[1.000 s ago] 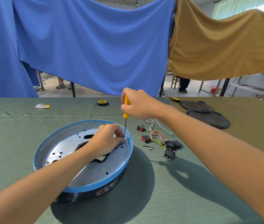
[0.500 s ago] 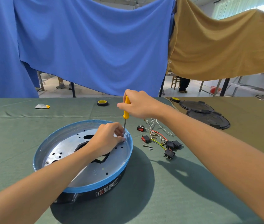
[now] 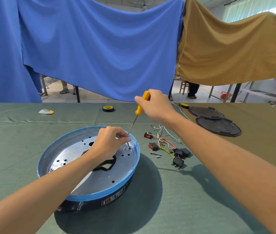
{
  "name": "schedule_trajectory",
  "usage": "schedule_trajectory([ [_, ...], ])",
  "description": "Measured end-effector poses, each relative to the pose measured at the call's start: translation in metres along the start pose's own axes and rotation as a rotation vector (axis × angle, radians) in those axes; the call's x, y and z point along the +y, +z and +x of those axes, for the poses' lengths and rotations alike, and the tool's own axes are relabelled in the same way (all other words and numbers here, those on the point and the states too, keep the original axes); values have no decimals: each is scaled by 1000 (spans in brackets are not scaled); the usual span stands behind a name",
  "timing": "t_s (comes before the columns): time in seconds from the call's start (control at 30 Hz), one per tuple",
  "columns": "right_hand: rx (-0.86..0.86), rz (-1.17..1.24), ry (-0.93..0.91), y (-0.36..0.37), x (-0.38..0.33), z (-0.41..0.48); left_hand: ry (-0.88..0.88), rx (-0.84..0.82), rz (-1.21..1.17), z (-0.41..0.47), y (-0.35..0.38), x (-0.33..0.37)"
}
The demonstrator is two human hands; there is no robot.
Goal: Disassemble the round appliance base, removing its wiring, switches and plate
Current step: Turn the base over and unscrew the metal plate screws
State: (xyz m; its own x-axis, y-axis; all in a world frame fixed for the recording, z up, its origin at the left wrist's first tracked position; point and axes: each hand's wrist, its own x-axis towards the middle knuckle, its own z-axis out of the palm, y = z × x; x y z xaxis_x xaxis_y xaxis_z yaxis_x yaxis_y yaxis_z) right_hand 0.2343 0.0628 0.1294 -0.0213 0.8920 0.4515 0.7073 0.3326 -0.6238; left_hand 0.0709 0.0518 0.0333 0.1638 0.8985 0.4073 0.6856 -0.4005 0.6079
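Base: I see the round appliance base [image 3: 90, 198] on the green-covered table [image 3: 176, 208], left of centre. It has a blue rim and a black body with a label facing me.
Plate: the metal plate [image 3: 122, 173] lies inside the base. It has drilled holes and an irregular cut-out in the middle.
Right hand: the right hand [image 3: 156, 105] is above the far rim of the base, fingers wrapped round the yellow handle of the screwdriver [image 3: 139, 108]. It is a closed, firm grip.
Screwdriver: tilted, with the handle high and to the right. The shaft runs down and left to a hole at the far-right edge of the plate.
Left hand: the left hand [image 3: 108, 144] is over the plate with its fingers curled. Thumb and forefinger pinch the lower shaft just above the tip — I cannot tell whether a screw is between them.
Wiring: the wiring [image 3: 166, 142] lies loose on the cloth just right of the base — white, red and yellow-green leads.
Switches: the switches [image 3: 177, 162] lie among the wires, two red-faced and the rest black.
Background: a tape roll [image 3: 108, 108] sits at the far edge. Two black round covers [image 3: 218, 127] lie well to the right.
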Motion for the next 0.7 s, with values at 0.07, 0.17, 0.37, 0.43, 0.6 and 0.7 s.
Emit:
schedule_trajectory([
  [0.07,81,59,40,-2,2,1,-24,27,-28,0,-2,0],
  [0.17,134,303,175,-5,5,2,-65,76,-57,1,-4,0],
  [0.37,-109,679,356,3,12,-7,-124,154,-112,2,-7,3],
  [0.43,-245,540,301,9,19,-14,-134,177,-145,2,-7,3],
  [0.6,-492,201,205,23,23,-29,-134,197,-198,1,-7,4],
  [0.7,-487,131,158,32,21,-32,-137,193,-243,1,-6,6],
])
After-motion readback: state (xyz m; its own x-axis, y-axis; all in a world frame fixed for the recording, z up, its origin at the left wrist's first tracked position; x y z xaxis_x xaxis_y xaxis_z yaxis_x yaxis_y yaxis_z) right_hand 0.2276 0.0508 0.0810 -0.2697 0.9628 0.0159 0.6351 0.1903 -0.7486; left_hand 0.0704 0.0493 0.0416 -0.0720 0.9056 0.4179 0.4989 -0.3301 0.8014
